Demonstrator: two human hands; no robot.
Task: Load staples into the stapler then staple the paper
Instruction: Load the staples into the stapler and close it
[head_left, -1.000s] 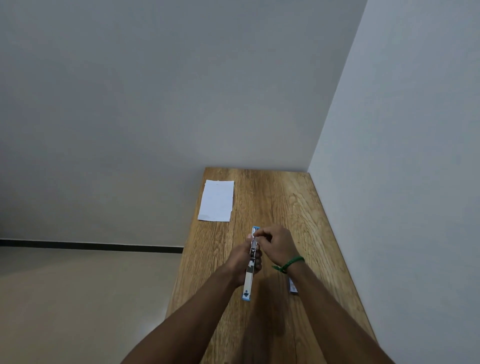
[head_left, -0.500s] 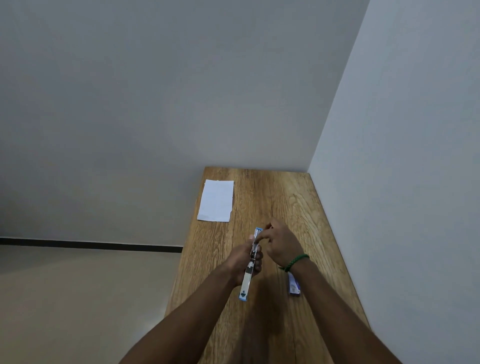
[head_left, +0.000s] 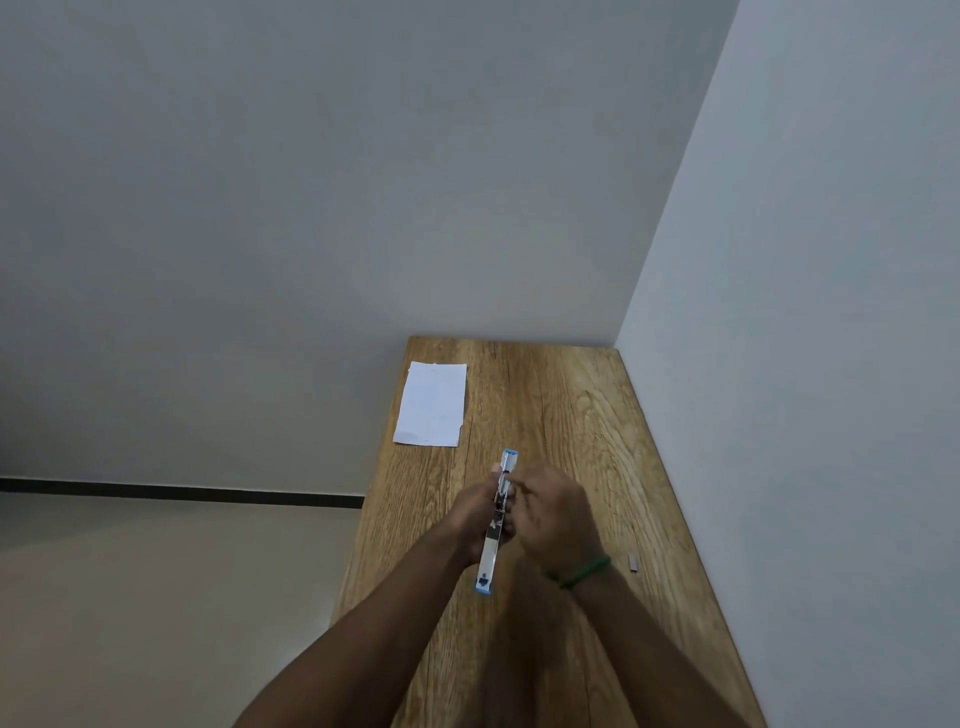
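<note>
Loading step, apparently. Left hand (head_left: 475, 514) grip wrapped round opened stapler (head_left: 493, 540), mid desk (head_left: 571, 415). Right hand (head_left: 550, 512) curled beside it; grip contents: cannot tell. Paper (head_left: 432, 404) far left. Next probably: seat strip, close top.

White paper (head_left: 432, 404), blue-trimmed silver stapler (head_left: 492, 540), grained brown table (head_left: 561, 415), green wristband (head_left: 582, 571)

The blue-and-silver metal stapler (head_left: 492, 543) fills the gap between left grip (head_left: 474, 514) and right grip (head_left: 557, 519). Ahead, the wooden worktop (head_left: 561, 415) lies bare to the grey far wall (head_left: 363, 208); a white paper sheet (head_left: 432, 404) sits ahead-left. Right of the right grip lies a small grey staple strip (head_left: 632, 563), then the pale side wall (head_left: 831, 364).
</note>
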